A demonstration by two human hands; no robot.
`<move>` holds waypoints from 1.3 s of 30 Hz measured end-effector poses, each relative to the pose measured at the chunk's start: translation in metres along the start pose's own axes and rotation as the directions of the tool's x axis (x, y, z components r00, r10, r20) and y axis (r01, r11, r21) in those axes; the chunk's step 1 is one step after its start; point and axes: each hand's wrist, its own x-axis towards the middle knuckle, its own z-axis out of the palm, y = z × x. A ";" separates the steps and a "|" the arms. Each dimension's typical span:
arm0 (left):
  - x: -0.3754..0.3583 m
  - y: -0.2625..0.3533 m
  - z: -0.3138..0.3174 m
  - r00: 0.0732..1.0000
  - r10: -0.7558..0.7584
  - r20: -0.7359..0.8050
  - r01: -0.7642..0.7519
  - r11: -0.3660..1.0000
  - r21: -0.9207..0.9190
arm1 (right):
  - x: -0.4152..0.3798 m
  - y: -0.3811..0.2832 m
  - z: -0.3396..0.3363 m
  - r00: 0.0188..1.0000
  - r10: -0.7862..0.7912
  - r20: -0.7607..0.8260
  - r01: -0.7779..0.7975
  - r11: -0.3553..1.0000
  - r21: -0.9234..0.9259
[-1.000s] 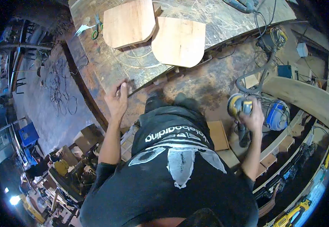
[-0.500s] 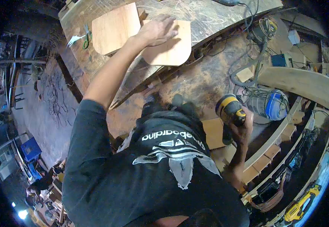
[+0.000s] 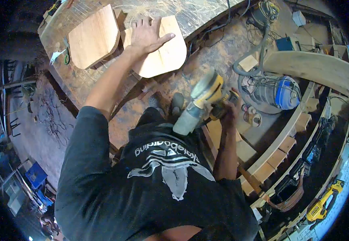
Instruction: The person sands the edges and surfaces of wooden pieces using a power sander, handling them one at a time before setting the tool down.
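My left hand lies flat with spread fingers on a pale wooden board with rounded corners, at the workbench's near edge. To its left sits a second board of similar shape, raised off the bench. A small wood block shows between and behind the two. In my right hand is a yellow-and-black orbital sander, held in the air in front of my body, right of the bench. Its round pad tilts up and left, and a grey dust canister points down toward my shirt.
Green-handled scissors lie on the workbench at left. On the right stand a blue-and-grey vacuum with its hose, a curved wooden panel and a rack with wood blocks. A yellow power tool lies lower right.
My right hand has raised the sander and brought it left, turning its pad upward. My left hand has spread its fingers on the board, which is now turned slightly. The whole view has shifted.
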 end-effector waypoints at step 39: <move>0.005 -0.008 -0.009 0.999 0.045 0.028 -0.037 0.971 -0.236 | 0.054 0.057 0.070 0.996 -0.071 0.055 0.069 0.997 0.038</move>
